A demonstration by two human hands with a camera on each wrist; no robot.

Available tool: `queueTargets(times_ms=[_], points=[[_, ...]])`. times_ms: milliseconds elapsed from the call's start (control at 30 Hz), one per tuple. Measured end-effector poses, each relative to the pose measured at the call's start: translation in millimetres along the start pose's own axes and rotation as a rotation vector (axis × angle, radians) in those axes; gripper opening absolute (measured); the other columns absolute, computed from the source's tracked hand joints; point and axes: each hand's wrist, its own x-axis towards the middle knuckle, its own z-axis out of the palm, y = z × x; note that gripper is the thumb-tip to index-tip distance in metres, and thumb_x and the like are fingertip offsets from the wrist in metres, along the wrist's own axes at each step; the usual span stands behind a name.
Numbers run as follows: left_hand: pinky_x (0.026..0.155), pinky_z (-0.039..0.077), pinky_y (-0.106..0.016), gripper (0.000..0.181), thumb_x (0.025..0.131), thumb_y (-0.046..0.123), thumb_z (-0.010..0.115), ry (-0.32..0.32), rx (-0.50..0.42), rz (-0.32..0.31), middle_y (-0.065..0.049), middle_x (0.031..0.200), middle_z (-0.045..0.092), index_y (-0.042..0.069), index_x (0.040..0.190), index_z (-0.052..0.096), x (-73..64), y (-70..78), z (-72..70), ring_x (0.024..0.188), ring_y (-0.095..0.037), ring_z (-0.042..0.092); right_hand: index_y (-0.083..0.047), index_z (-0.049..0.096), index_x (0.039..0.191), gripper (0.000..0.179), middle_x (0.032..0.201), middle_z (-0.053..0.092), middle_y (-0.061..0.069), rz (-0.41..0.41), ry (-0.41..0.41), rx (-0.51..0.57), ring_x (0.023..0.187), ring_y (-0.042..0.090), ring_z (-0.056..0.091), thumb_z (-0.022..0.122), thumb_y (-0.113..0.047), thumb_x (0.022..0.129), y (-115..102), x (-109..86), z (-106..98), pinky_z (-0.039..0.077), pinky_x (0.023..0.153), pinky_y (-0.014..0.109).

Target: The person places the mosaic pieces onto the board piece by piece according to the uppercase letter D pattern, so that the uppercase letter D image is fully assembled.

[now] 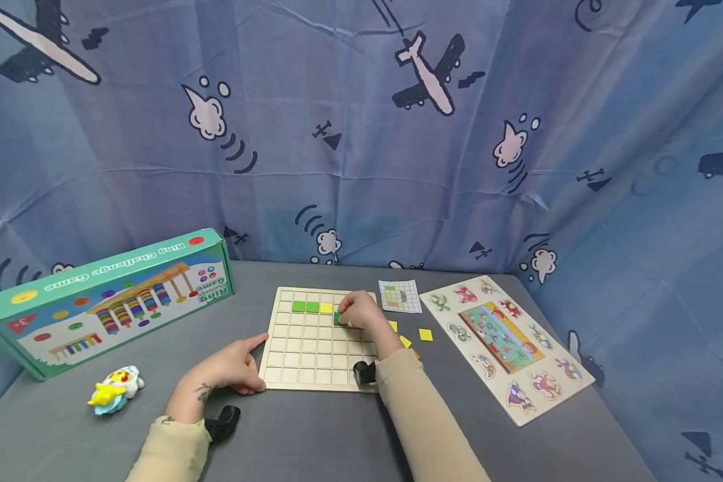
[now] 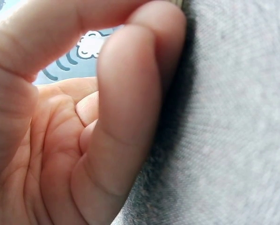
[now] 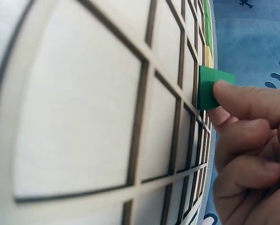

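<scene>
A wooden grid board (image 1: 294,359) lies flat on the grey table. My right hand (image 1: 363,312) pinches a dark green square tile (image 3: 207,90) between thumb and fingers, tilted over a cell in the board's upper part. In the top rows sit two light green tiles (image 1: 306,306) and a yellow tile (image 1: 326,308), left of that hand. My left hand (image 1: 233,365) rests beside the board, its spread fingers touching the left edge. In the left wrist view, the fingers (image 2: 128,89) hide most of the contact with the board.
Several loose yellow tiles (image 1: 425,335) lie right of the board, some partly behind the right forearm. A pattern card (image 1: 400,296) is at the back, beside an animal puzzle board (image 1: 476,335). Leftward are a green game box (image 1: 111,301) and a small toy (image 1: 116,389).
</scene>
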Motion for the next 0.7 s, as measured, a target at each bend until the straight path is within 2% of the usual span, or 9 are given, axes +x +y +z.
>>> queueTargets(times_ms=[267, 467, 700], points=[[0.046, 0.044, -0.028, 0.101, 0.065, -0.003, 0.074, 0.008, 0.008, 0.014, -0.004, 0.057, 0.055, -0.001, 0.147, 0.014, 0.1, 1.4, 0.6, 0.046, -0.012, 0.05, -0.003, 0.062, 0.075, 0.008, 0.078, 0.056, 0.005, 0.011, 0.01, -0.067, 0.058, 0.013, 0.042, 0.068, 0.003, 0.075, -1.1, 1.0, 1.5, 0.036, 0.052, 0.024], [0.046, 0.045, -0.028, 0.102, 0.065, -0.003, 0.074, 0.007, 0.01, 0.018, -0.004, 0.057, 0.055, -0.001, 0.147, 0.015, 0.2, 1.2, 0.1, 0.045, -0.012, 0.05, -0.009, 0.06, 0.07, 0.014, 0.078, 0.058, 0.005, 0.032, 0.008, -0.151, 0.061, 0.015, 0.048, 0.068, 0.001, 0.076, -3.5, 1.9, 3.3, 0.038, 0.054, 0.025], [0.046, 0.045, -0.028, 0.101, 0.065, -0.003, 0.074, 0.007, 0.007, 0.019, -0.005, 0.057, 0.056, -0.002, 0.147, 0.015, -0.3, 2.5, 0.3, 0.046, -0.012, 0.05, -0.004, 0.066, 0.08, 0.004, 0.082, 0.06, 0.006, 0.065, -0.005, -0.198, 0.066, 0.017, 0.047, 0.067, -0.001, 0.077, -6.2, 1.1, 4.2, 0.039, 0.055, 0.027]])
